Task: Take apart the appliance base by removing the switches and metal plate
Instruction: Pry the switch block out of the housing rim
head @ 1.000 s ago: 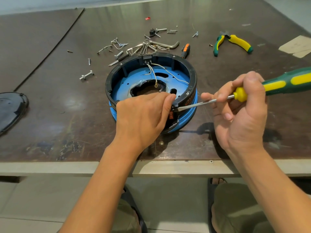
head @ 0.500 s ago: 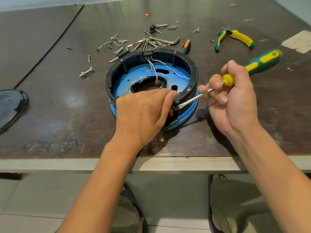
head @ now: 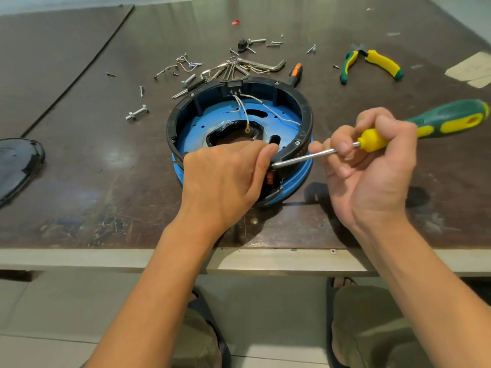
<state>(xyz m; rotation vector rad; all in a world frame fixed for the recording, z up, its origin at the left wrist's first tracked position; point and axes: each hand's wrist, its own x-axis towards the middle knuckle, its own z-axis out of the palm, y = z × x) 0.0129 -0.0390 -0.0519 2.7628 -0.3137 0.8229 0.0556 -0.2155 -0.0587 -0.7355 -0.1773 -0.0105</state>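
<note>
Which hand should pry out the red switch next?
Right. The right hand grips the screwdriver, tip at the base rim beside the red switch; the left hand holds the base.

Tabletop [head: 79, 128]: green-yellow pliers [head: 382, 62] far right; hex keys [head: 263, 65], loose screws [head: 186, 81], bolt [head: 136, 112] mid-rear; black cover [head: 16, 166] at left edge.

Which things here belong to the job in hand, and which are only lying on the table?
In use: appliance base, held by the left hand; screwdriver, gripped by the right hand, tip at the rim.
Lying about: pliers, hex key, loose screws, black cover, orange-handled tool.
</note>
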